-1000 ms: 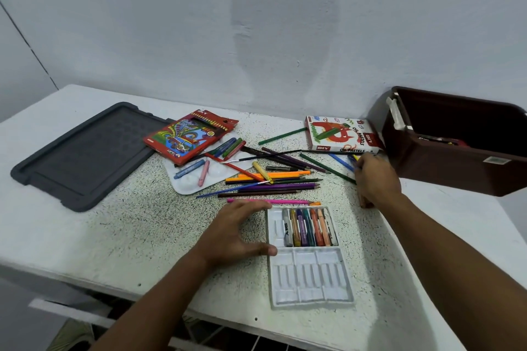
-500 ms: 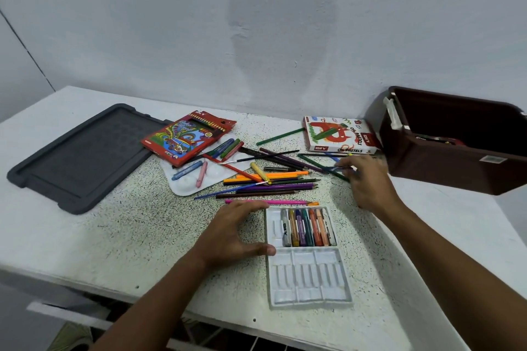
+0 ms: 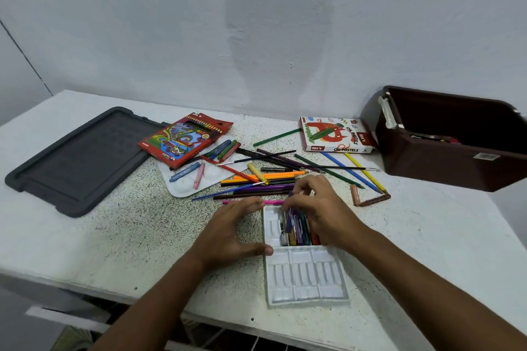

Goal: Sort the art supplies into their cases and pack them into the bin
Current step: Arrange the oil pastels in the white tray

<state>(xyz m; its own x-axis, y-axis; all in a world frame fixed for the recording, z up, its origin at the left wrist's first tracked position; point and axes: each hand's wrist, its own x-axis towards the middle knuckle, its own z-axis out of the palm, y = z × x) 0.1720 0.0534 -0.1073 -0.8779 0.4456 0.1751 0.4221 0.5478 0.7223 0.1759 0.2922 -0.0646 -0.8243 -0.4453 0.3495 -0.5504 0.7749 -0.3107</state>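
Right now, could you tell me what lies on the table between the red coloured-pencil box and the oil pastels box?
In the head view, between the red coloured-pencil box and the oil pastels box lies one green pencil on bare speckled table.

A speckled white table (image 3: 85, 236) stands against a pale wall (image 3: 171, 23) bearing a darker patch.

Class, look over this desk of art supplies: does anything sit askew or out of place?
Yes. A blue pastel lies tilted across the others in the white tray instead of flat in a slot, under the right hand. Two brown pastels lie loose near the bin, and pencils are scattered crisscross.
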